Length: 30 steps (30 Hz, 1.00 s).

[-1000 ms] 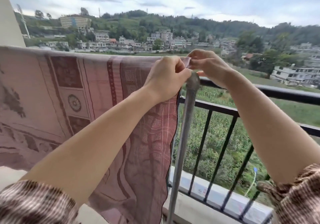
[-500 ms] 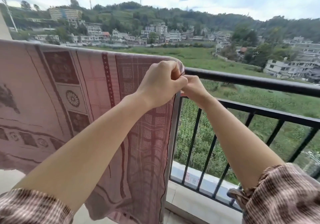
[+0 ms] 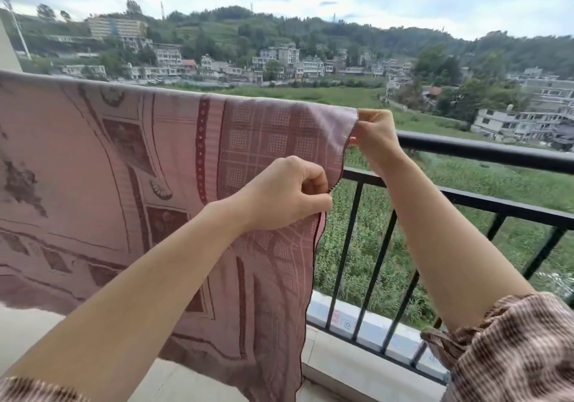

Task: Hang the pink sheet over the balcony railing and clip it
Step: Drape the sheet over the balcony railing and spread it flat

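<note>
The black balcony railing (image 3: 484, 154) is carrying the pink sheet (image 3: 130, 165), which is lying draped over its top bar and covering the whole left stretch of it. The sheet is hanging down the near side, hiding the uprights there, and its lower edge is reaching almost to the floor. Its right edge is ending partway along the top bar; to the right of it the bar and uprights are showing uncovered.

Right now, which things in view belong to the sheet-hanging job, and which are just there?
Job:
pink sheet
top rail
left hand, grip on sheet's side edge
right hand, grip on sheet's top corner

Just there:
balusters
balcony ledge
No clip visible.
</note>
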Available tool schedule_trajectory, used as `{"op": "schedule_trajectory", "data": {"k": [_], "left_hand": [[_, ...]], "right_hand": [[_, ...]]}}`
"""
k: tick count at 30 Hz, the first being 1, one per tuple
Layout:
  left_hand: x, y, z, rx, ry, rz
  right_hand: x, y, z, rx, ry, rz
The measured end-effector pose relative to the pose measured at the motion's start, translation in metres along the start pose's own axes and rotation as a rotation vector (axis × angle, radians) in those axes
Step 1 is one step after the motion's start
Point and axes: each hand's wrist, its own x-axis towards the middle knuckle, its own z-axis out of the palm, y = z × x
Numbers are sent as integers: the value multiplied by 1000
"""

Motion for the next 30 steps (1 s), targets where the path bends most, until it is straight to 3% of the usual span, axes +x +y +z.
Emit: {"op": "schedule_trajectory", "data": {"k": [7, 11, 16, 19, 22, 26, 30], "left_hand": [[1, -19, 22, 95, 96, -85], [4, -13, 26, 156, 79, -63], [8, -13, 35, 159, 97, -33], [8, -13, 41, 149, 133, -8], [9, -14, 42, 105, 186, 0], [13, -11, 38, 80, 208, -6], [20, 0, 26, 65, 363, 20]], "right_hand": [[-23, 14, -1, -76, -134, 29], [-31, 24, -3, -467, -328, 99], [-31, 23, -13, -220, -67, 1], [-34, 39, -7, -325, 61, -107], [-50, 56, -3, -446, 22, -119], [-62, 61, -5, -499, -175, -45], [-64, 70, -16, -592, -50, -31]]}}
